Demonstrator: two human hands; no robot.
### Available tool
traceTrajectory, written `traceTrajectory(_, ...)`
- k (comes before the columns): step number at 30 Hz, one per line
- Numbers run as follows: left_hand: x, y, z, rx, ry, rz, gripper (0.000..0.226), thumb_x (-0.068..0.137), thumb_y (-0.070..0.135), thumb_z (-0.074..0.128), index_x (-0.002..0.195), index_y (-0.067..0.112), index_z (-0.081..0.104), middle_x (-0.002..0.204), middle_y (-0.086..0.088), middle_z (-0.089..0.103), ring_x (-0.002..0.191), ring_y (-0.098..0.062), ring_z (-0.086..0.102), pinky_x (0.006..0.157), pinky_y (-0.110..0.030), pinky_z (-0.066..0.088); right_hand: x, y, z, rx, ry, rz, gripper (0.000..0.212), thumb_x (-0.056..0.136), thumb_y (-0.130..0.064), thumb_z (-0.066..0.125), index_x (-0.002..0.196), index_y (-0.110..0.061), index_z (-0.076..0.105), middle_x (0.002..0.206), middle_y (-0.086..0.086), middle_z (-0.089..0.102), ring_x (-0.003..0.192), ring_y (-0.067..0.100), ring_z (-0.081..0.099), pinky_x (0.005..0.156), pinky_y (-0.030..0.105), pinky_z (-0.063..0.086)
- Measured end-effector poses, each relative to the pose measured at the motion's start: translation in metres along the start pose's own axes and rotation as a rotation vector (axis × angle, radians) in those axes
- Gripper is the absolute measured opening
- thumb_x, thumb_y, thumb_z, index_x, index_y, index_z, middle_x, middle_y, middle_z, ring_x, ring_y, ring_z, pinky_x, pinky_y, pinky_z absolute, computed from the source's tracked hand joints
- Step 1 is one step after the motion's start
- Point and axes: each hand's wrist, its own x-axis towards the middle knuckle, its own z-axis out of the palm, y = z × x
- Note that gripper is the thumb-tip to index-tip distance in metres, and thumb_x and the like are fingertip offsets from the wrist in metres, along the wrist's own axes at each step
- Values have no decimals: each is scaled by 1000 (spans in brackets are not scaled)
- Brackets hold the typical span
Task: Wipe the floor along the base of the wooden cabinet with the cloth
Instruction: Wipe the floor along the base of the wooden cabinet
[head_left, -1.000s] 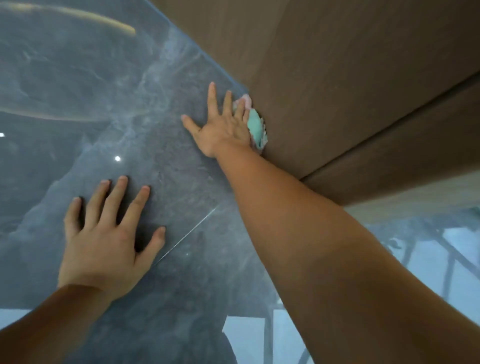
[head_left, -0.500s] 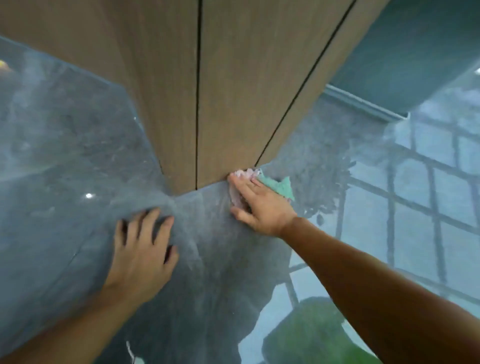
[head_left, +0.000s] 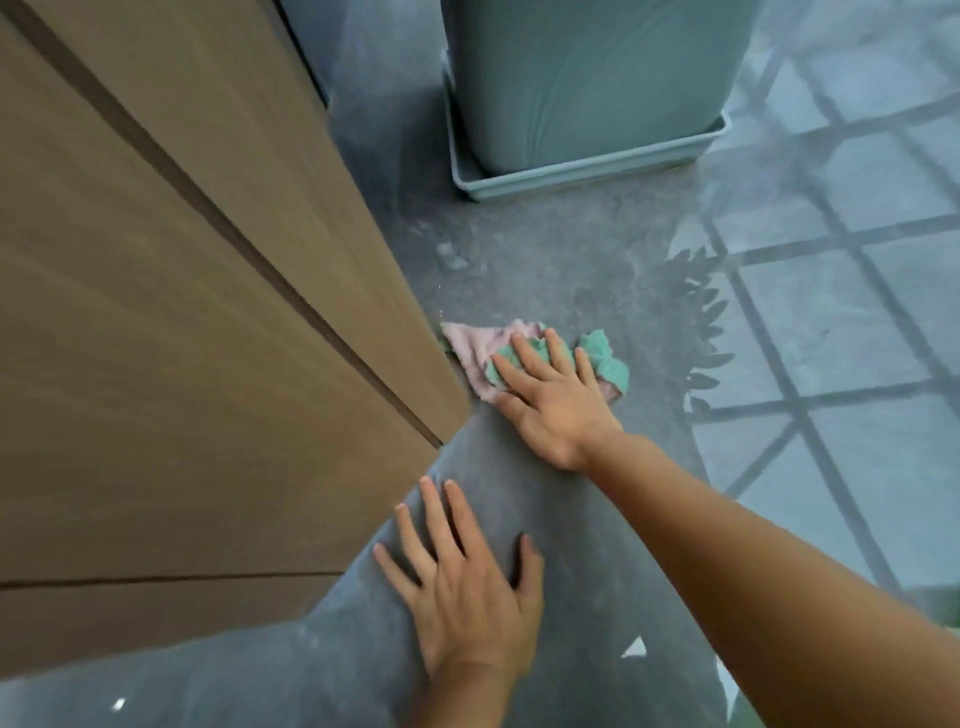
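Observation:
A crumpled pink and green cloth (head_left: 475, 349) lies on the glossy dark grey floor (head_left: 545, 270), its pink corner touching the base of the wooden cabinet (head_left: 197, 322) beside the cabinet's near corner. My right hand (head_left: 550, 400) presses flat on the cloth, fingers spread over its green part. My left hand (head_left: 467, 577) rests palm down on the bare floor nearer to me, fingers apart, holding nothing. It sits just right of the cabinet's front face.
A pale green bin (head_left: 587, 78) stands in a matching tray (head_left: 582, 174) on the floor beyond the cloth, close to the cabinet's side. Window-grid and plant reflections (head_left: 696, 322) cover the floor at right.
The view swung around the cabinet corner. My right hand slid the cloth along the base past the corner onto the side by the bin. My left hand shifted along the floor after it.

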Motion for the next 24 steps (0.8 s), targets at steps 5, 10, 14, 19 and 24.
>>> traceTrajectory(5,5,4,3,35,-26,-8,92,72,62,47,143,3,50,153,-18,49,136,-48,48,110,-71,29,41,-33,-6,268,-192,-76,52,99,-35,21,149,-30,34,164,-4,13,151,18,-6,117,39,-16)
traceTrajectory(10,4,1,8,65,-55,5,95,72,64,49,145,4,46,155,-18,47,137,-48,46,112,-68,23,94,-54,-31,384,-270,49,40,100,-32,27,118,-19,61,145,11,50,130,33,43,109,47,28)
traceTrajectory(14,5,0,15,65,-19,5,95,74,65,49,148,5,41,157,-18,43,138,-47,43,113,-68,22,133,-63,-31,342,-305,69,51,93,-48,28,125,-24,60,146,8,51,133,30,45,111,50,31)
traceTrajectory(19,4,-2,16,65,38,19,93,77,65,45,148,5,40,158,-18,42,139,-47,42,114,-67,22,122,-62,-26,291,-253,35,50,92,-50,30,126,-28,59,146,3,51,134,28,43,102,43,28)
traceTrajectory(24,5,-1,8,25,45,-4,92,78,63,43,150,7,39,160,-16,39,144,-46,37,116,-70,23,29,-27,-31,513,-192,94,37,98,-26,39,103,-6,70,124,16,66,116,31,55,95,28,35)
